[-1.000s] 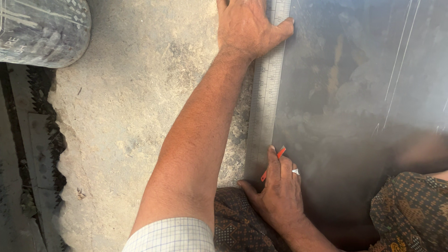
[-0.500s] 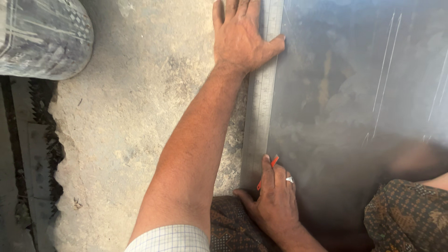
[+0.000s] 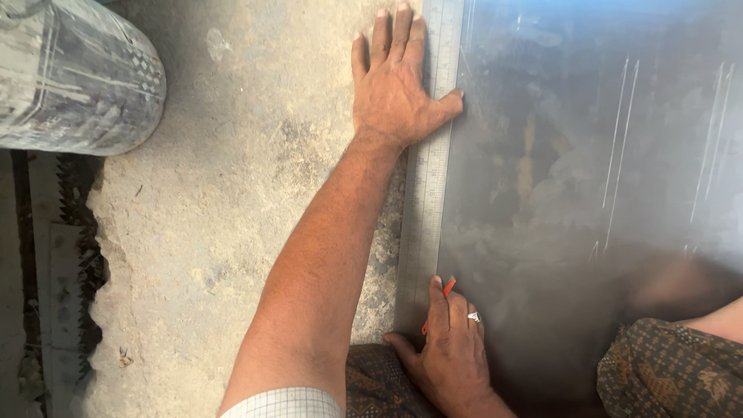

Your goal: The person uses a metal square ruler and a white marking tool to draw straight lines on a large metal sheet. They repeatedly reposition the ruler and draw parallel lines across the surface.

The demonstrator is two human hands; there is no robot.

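Your left hand (image 3: 398,89) lies flat, fingers spread, pressing the far end of the steel ruler (image 3: 428,193) — thumb hooked over onto the metal sheet (image 3: 588,155). Your right hand (image 3: 449,352) pinches an orange pencil (image 3: 442,296) at the ruler's near end — tip beside its right edge, where ruler meets sheet on the concrete floor (image 3: 224,217).

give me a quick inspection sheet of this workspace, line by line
surface: rough concrete floor, dusty, chipped along its left edge
job's things: steel ruler lying along the left edge of a scratched metal sheet; orange marker
clutter: grey cylinder lying at top left
grippers: left hand flat, pressing the ruler; right hand gripping the marker beside the ruler
cables: nothing seen
surroundings: patterned cloth at the bottom edge
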